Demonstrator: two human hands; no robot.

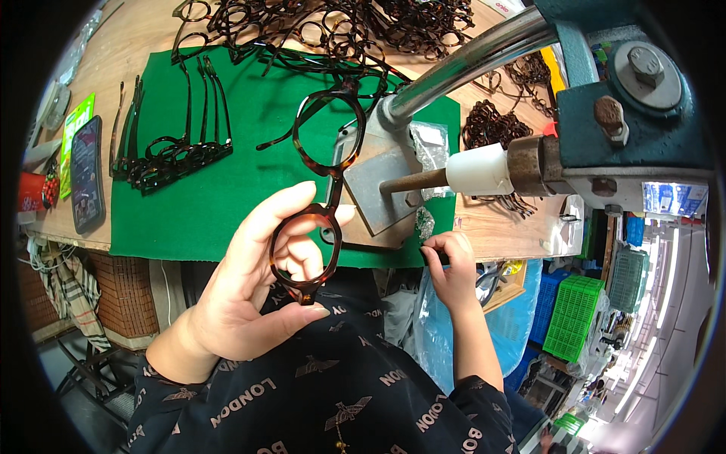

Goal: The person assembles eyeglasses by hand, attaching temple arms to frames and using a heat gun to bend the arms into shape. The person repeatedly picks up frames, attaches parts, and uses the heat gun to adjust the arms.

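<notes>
My left hand (246,287) is closed round one end of a tortoiseshell eyeglass frame (333,194), thumb below and fingers behind the nearer rim. The frame is turned on end, one round rim above the other; I see no lens glare in either rim. Beyond it stands a bench press with a square metal plate (378,193) and a rod ending in a white plastic sleeve (478,169). My right hand (455,268) is at the near table edge, its fingers pinched together on something small and dark that I cannot make out.
A green mat (242,98) covers the wooden table. Several folded frames (178,163) lie on its left, beside a phone (88,175). Heaped frames (340,26) fill the far side. The press's teal head (631,125) overhangs the right; green crates (575,314) stand beyond.
</notes>
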